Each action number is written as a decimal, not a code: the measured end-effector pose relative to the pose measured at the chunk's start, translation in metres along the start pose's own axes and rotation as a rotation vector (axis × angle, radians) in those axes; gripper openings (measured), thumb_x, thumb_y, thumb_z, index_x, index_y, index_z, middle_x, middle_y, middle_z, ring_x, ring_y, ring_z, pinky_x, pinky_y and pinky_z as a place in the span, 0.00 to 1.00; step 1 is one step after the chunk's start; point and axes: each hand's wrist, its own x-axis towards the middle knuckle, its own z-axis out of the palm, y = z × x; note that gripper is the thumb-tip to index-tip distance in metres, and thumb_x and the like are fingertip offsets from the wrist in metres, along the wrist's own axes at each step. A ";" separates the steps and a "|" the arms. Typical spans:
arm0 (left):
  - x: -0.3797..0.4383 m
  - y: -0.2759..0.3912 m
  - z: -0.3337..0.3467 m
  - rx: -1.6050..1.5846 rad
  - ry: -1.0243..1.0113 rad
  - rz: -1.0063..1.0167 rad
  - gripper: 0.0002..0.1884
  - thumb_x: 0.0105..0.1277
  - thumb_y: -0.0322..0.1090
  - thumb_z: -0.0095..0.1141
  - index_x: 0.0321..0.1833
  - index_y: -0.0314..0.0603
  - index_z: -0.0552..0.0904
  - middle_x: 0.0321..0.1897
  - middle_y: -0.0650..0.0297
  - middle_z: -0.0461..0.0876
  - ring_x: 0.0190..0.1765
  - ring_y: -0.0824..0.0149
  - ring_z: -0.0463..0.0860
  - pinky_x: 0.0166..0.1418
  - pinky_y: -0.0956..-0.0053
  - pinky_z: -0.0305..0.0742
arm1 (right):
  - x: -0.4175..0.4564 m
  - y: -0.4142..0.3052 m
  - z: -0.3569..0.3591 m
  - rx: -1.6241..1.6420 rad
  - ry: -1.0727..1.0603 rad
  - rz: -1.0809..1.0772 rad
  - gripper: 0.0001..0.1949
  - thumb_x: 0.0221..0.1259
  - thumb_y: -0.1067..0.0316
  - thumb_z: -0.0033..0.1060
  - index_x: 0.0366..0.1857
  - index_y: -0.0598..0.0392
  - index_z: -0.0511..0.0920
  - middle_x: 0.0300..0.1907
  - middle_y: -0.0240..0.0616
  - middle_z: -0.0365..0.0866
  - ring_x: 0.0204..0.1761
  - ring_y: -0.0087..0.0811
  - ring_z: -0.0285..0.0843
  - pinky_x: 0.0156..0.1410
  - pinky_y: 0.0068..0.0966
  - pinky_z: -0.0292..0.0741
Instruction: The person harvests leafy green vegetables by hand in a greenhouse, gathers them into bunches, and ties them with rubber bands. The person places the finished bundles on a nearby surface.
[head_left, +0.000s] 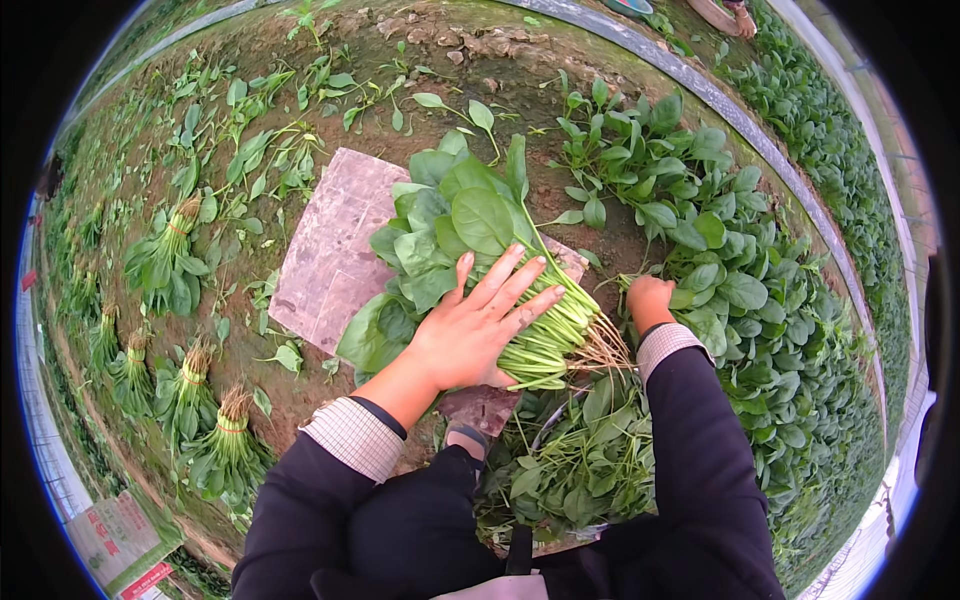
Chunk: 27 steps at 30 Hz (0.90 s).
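Note:
My left hand (480, 315) lies palm down, fingers spread, on a loose bunch of spinach (487, 217). The leaves point away to the upper left, and the pale stems and thin brown roots (604, 345) point right. Under the bunch is a flat, dirt-stained pinkish board (330, 255), partly covered by leaves. To the right, my right hand (649, 301) is closed in a fist around the stems of a spinach plant at the edge of the growing spinach (739, 285). Part of its grip is hidden. Below the roots, loose leaves and stems (577, 465) are heaped by my legs.
Several spinach bundles (225, 450) tied with red bands lie along the left. Scattered plants (262, 150) dot the bare soil. A grey strip (675, 67) borders the bed. At top right are another person's hand (744, 22) and a blue basin (630, 6). A printed carton (120, 536) sits lower left.

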 end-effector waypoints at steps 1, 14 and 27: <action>0.000 0.000 0.000 0.000 0.011 0.006 0.60 0.29 0.58 0.71 0.71 0.64 0.53 0.73 0.65 0.46 0.75 0.61 0.42 0.70 0.41 0.39 | -0.002 0.000 0.002 0.012 -0.017 0.012 0.15 0.61 0.65 0.44 0.48 0.51 0.78 0.53 0.37 0.77 0.55 0.35 0.75 0.58 0.44 0.62; 0.004 0.006 0.001 0.062 0.023 0.046 0.62 0.28 0.59 0.71 0.72 0.61 0.51 0.73 0.69 0.47 0.75 0.60 0.41 0.71 0.42 0.34 | -0.066 0.058 -0.040 0.047 0.271 0.031 0.11 0.55 0.69 0.44 0.35 0.54 0.79 0.39 0.41 0.83 0.43 0.40 0.81 0.54 0.41 0.68; -0.013 0.039 -0.026 0.364 -0.105 0.032 0.68 0.28 0.64 0.70 0.73 0.54 0.43 0.73 0.55 0.42 0.75 0.55 0.39 0.72 0.44 0.32 | -0.196 0.102 0.035 0.271 0.131 0.079 0.10 0.54 0.69 0.46 0.39 0.53 0.75 0.42 0.43 0.81 0.47 0.43 0.78 0.57 0.43 0.66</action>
